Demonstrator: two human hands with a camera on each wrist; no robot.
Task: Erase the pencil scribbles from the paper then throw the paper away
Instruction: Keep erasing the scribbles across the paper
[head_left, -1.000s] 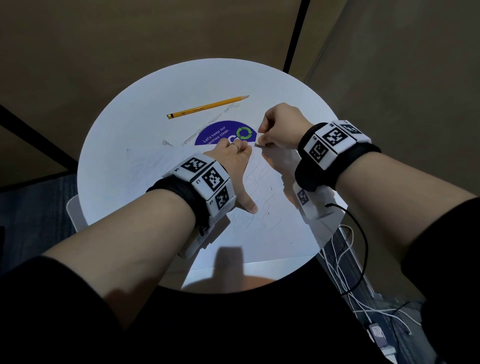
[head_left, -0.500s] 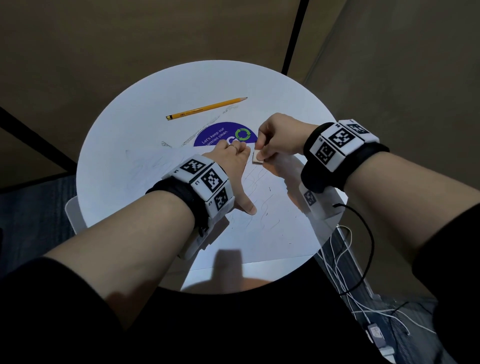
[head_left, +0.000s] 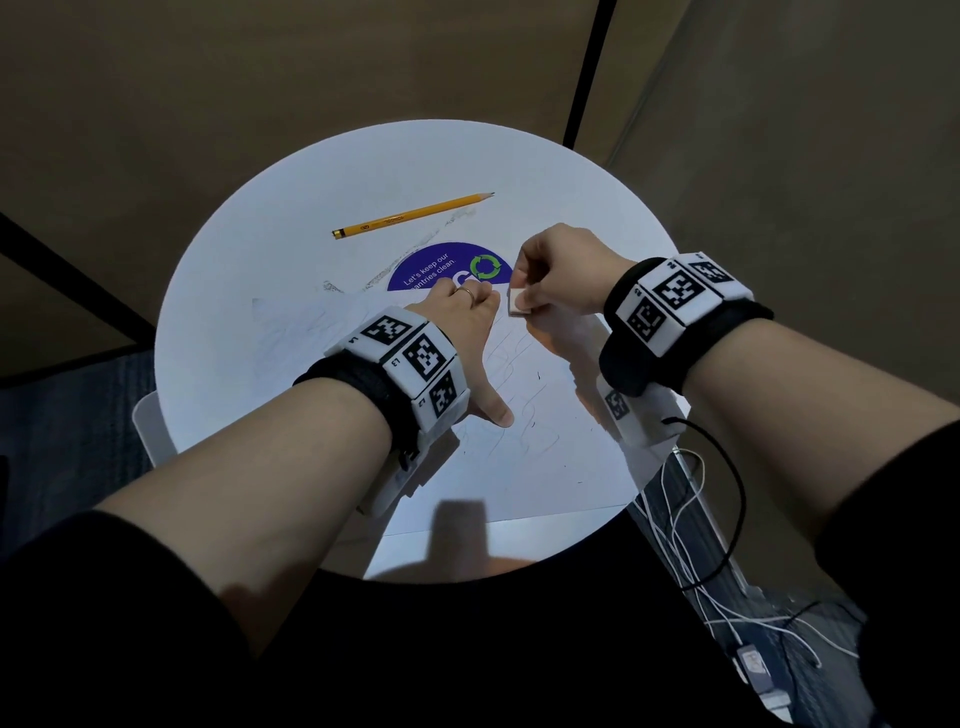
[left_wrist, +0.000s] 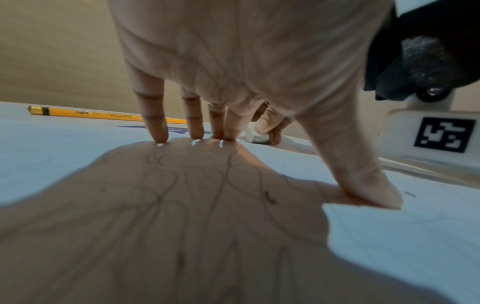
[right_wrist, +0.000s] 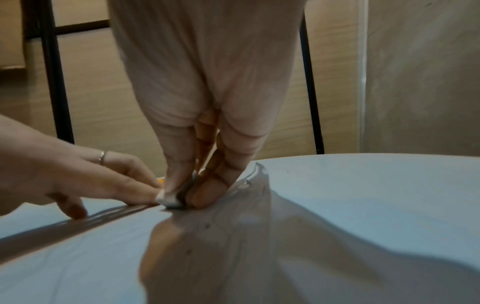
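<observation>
A white sheet of paper (head_left: 524, 452) with thin pencil scribbles (left_wrist: 197, 185) lies on the round white table (head_left: 260, 218). My left hand (head_left: 467, 332) presses the sheet flat, fingertips (left_wrist: 161, 135) and thumb spread on it. My right hand (head_left: 561, 275) pinches a small white eraser (head_left: 516, 304) between thumb and fingers and holds it against the paper near its far edge, right beside my left fingertips. The eraser (right_wrist: 172, 200) shows grey at its tip in the right wrist view, and the eraser (left_wrist: 255, 135) is also in the left wrist view.
A yellow pencil (head_left: 413, 215) lies at the far side of the table. A purple sticker (head_left: 447, 267) is partly under the paper. Eraser crumbs trail near it. White cables (head_left: 691, 561) hang off the right, past the table edge. Walls stand close behind.
My right hand has slid the eraser a short way toward me over the paper's far part. My left hand has stayed pressed on the sheet.
</observation>
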